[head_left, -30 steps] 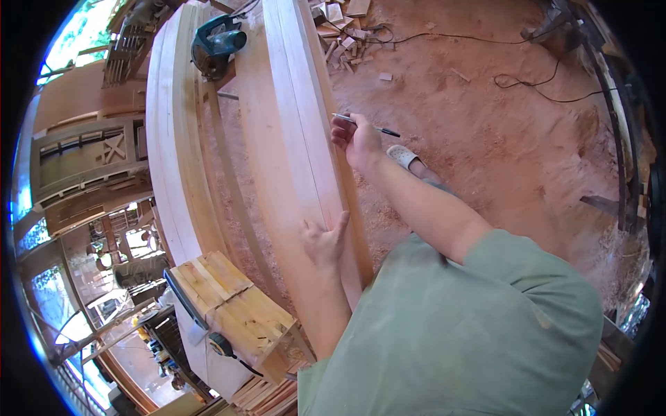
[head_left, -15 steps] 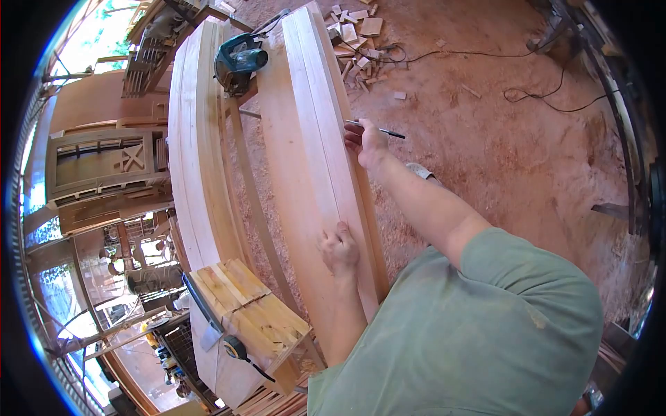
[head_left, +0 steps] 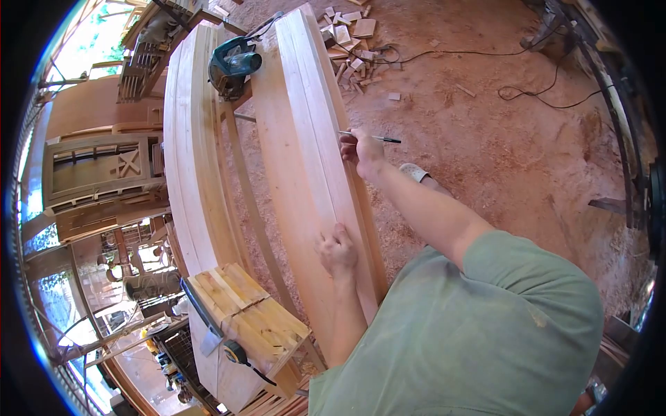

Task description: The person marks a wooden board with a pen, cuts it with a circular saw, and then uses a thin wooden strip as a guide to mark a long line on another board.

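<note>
A long stack of pale wooden planks runs away from me across the middle. My right hand grips a pen with its tip against the planks' right edge. Nearer to me, my left hand rests curled on top of the same planks, pressing down on them. A second stack of planks lies parallel on the left.
A teal circular saw sits between the two stacks at the far end. A small slatted wooden stool with a square and a tape measure stands near left. Offcuts and black cables lie on the red dirt floor.
My right hand with the pen has drawn slightly nearer along the planks' edge. My left hand has curled its spread fingers and stays on the planks.
</note>
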Action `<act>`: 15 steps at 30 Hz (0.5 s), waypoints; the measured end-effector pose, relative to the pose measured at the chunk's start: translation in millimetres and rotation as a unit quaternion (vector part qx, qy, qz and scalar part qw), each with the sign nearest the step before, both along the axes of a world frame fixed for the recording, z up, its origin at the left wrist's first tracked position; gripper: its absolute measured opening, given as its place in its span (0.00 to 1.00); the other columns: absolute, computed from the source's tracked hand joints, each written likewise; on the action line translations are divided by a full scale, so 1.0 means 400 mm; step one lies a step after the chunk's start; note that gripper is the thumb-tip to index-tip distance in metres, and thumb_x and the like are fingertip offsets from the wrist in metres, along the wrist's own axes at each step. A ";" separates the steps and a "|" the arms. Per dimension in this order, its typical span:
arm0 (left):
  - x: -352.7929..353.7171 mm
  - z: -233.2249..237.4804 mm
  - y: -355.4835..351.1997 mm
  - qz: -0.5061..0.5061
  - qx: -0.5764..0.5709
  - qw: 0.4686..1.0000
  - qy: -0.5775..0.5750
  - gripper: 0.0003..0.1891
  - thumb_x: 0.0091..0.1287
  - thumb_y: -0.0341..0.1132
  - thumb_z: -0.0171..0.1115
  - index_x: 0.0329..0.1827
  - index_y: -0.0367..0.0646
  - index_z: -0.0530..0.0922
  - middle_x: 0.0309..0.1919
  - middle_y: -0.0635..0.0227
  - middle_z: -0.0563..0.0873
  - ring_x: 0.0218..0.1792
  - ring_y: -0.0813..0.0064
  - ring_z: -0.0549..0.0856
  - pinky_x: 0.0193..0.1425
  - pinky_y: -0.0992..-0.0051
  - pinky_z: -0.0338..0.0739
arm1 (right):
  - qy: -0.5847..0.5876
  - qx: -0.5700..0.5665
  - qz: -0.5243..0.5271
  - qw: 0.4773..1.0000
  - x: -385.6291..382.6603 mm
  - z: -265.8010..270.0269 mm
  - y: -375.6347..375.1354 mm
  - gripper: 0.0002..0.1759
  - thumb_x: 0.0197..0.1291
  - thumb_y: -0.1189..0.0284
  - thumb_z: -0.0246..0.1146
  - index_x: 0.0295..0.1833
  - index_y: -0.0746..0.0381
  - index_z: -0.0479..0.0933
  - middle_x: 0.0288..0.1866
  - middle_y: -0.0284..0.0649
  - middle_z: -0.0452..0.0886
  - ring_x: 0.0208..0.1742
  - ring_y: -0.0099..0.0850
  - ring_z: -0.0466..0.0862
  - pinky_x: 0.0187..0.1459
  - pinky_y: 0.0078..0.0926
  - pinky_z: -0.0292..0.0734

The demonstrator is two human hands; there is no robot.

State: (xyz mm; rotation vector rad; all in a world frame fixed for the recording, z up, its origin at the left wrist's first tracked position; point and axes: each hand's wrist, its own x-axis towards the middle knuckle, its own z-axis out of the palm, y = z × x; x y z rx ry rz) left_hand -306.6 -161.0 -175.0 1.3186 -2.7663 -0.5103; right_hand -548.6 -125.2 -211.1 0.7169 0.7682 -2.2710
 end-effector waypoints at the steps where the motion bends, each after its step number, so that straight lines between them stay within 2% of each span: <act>1: 0.000 0.003 0.003 0.003 0.002 1.000 -0.002 0.36 0.76 0.57 0.46 0.44 0.24 0.84 0.67 0.33 0.73 0.66 0.38 0.74 0.72 0.56 0.68 | -0.001 0.001 -0.001 1.000 0.011 0.000 0.006 0.11 0.70 0.65 0.56 0.46 0.60 0.78 0.33 0.38 0.85 0.22 0.24 0.79 0.23 0.24 0.76; 4: -0.005 0.007 0.007 0.006 0.003 1.000 0.000 0.36 0.76 0.57 0.46 0.44 0.23 0.84 0.66 0.33 0.73 0.66 0.38 0.75 0.72 0.56 0.68 | -0.027 -0.014 0.006 1.000 0.037 -0.002 0.018 0.10 0.71 0.65 0.56 0.48 0.59 0.76 0.31 0.37 0.83 0.22 0.25 0.79 0.23 0.24 0.76; 9: 0.001 -0.003 0.003 0.001 0.002 1.000 0.019 0.36 0.76 0.57 0.46 0.44 0.23 0.84 0.65 0.32 0.74 0.67 0.38 0.74 0.72 0.56 0.68 | -0.015 0.031 0.030 0.999 0.115 -0.004 0.058 0.10 0.70 0.65 0.56 0.49 0.58 0.75 0.32 0.37 0.84 0.24 0.25 0.80 0.25 0.26 0.77; 10: 0.004 -0.007 0.001 0.008 0.006 1.000 0.008 0.36 0.76 0.57 0.47 0.43 0.25 0.85 0.67 0.35 0.73 0.66 0.38 0.74 0.71 0.55 0.68 | -0.016 0.031 0.028 0.999 0.133 -0.005 0.069 0.10 0.70 0.65 0.56 0.49 0.58 0.75 0.32 0.37 0.84 0.24 0.25 0.80 0.25 0.26 0.77; 13: -0.003 -0.008 -0.001 0.016 0.013 1.000 -0.006 0.34 0.75 0.57 0.48 0.42 0.27 0.86 0.69 0.37 0.72 0.67 0.38 0.73 0.71 0.55 0.69 | -0.003 0.021 0.065 0.998 0.153 -0.017 0.103 0.10 0.69 0.64 0.57 0.48 0.58 0.76 0.32 0.36 0.84 0.25 0.26 0.80 0.27 0.28 0.78; 15: 0.016 -0.015 -0.011 0.019 0.018 1.000 -0.008 0.34 0.75 0.56 0.48 0.42 0.27 0.86 0.69 0.36 0.71 0.67 0.37 0.72 0.71 0.55 0.69 | -0.048 -0.003 0.106 0.993 0.151 -0.027 0.144 0.09 0.69 0.64 0.58 0.44 0.57 0.78 0.32 0.36 0.84 0.27 0.26 0.80 0.30 0.29 0.78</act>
